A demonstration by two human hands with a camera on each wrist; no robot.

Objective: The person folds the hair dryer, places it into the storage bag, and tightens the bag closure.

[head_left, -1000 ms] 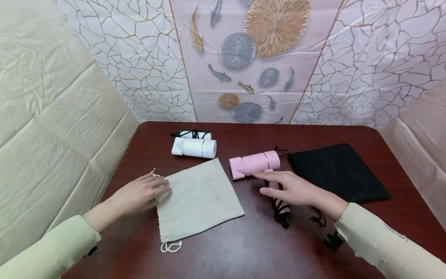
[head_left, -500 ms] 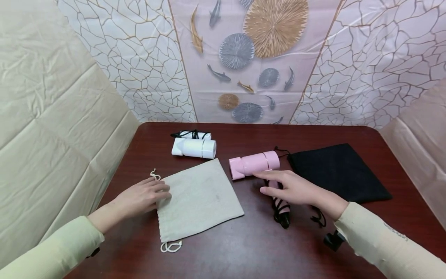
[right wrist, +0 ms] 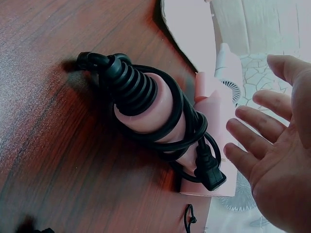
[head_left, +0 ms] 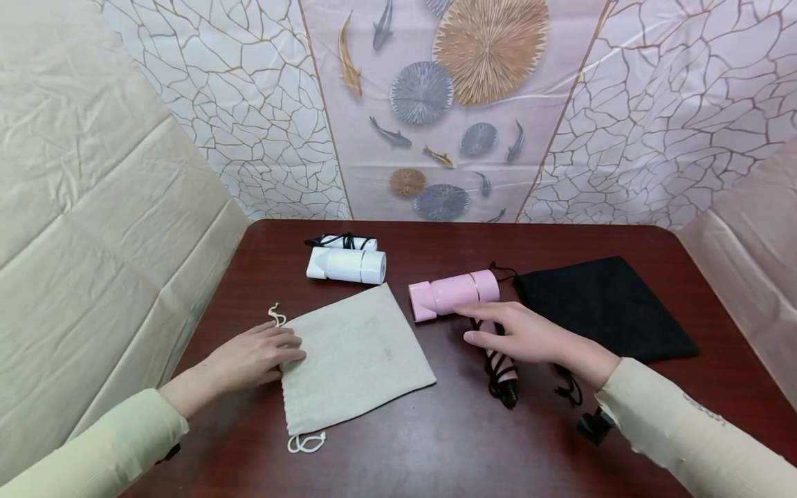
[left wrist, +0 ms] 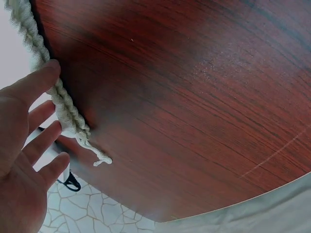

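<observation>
A beige drawstring bag [head_left: 358, 356] lies flat left of the middle of the table. My left hand [head_left: 252, 356] is at its gathered mouth edge, fingers loosely bent; in the left wrist view the thumb and fingertips lie about the gathered edge [left wrist: 73, 119] without a visible pinch. A pink hair dryer [head_left: 457, 294] lies on its side, its handle toward me with a black cord [right wrist: 182, 121] wound round it. Over that handle hovers my right hand [head_left: 529, 332], fingers extended and holding nothing. The right wrist view shows its fingers apart from the dryer.
Behind the beige bag lies a white hair dryer [head_left: 349, 265] with a black cord around its handle. A black drawstring bag [head_left: 607, 308] is spread out at the right. Fabric-covered walls [head_left: 286, 131] border the dark red wooden table [head_left: 405, 456].
My left hand has shifted slightly along the beige bag's mouth edge, toward me. The right hand has barely moved, and the bags and hair dryers lie as before.
</observation>
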